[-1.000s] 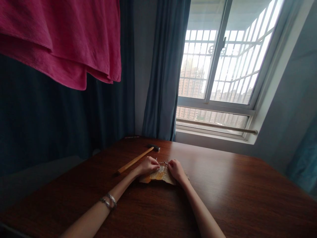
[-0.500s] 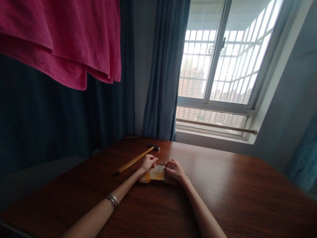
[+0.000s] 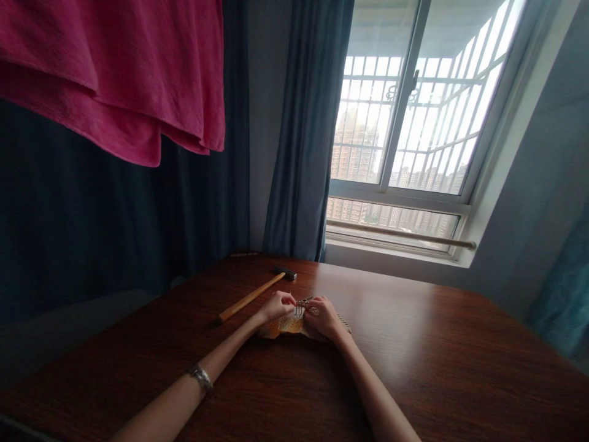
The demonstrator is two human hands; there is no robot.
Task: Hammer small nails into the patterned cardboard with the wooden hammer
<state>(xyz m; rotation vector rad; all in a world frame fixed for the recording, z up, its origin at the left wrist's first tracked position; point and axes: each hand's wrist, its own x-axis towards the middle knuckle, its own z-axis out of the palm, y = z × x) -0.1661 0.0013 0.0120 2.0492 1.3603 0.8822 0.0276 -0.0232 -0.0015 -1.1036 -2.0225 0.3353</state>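
A low yellow-and-white speckled piece (image 3: pixel 288 324) lies on the table between my hands; its exact kind is not plain. Several thin, nail-like pins (image 3: pixel 300 307) stand up in a row along its far side. My left hand (image 3: pixel 277 304) is at its left end, thumb and fingertips pinched together close to the pins. What the pinch holds is too small to make out. Over the right part rests my right hand (image 3: pixel 322 314), fingers curled and touching the piece by the pins. The right hand hides much of that end, where a ridged edge (image 3: pixel 344 323) shows.
A hammer with a wooden handle (image 3: pixel 251 299) and dark head lies behind my left hand on the brown wooden table (image 3: pixel 414 356). Blue curtains (image 3: pixel 299 135) hang at the back, beside a barred window (image 3: pixel 405 123). A pink towel (image 3: pixel 138 80) hangs at upper left.
My left hand has come slightly right and lower, nearer the pins. A thin thing that stuck up from its fingertips is now less visible. My right hand has barely moved.
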